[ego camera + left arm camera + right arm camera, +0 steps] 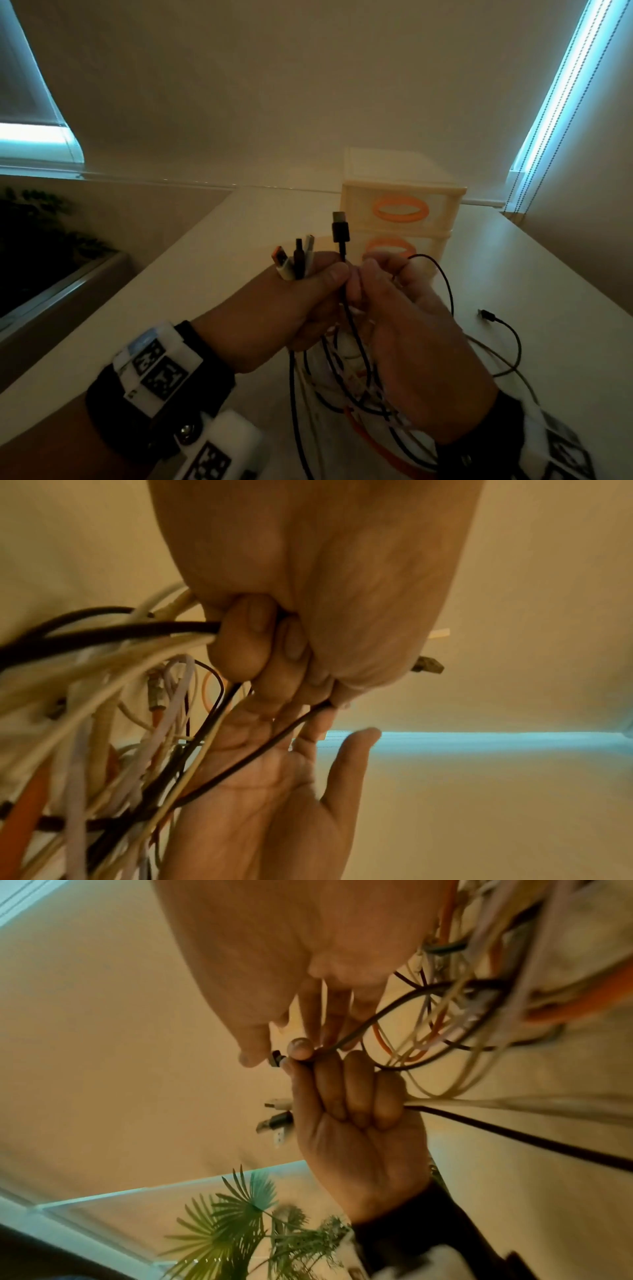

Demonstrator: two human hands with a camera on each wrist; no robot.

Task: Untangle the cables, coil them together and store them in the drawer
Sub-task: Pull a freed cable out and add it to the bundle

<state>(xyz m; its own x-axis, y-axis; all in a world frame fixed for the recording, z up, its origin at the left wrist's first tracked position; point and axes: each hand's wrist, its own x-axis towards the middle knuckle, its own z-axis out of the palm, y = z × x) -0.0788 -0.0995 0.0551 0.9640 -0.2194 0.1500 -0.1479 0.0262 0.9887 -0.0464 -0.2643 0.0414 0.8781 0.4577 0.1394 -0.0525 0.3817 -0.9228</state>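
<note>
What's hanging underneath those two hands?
Beneath the left hand and right hand dangles a tangle of cables: black, white and orange strands looping down toward the table. How they knot together behind the right hand is hidden.

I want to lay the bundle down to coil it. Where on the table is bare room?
Bare table lies left of the left hand, up to the drawer unit. The right side is crowded: cables hang under both hands, and a loose black cable lies beside the right hand.
</note>
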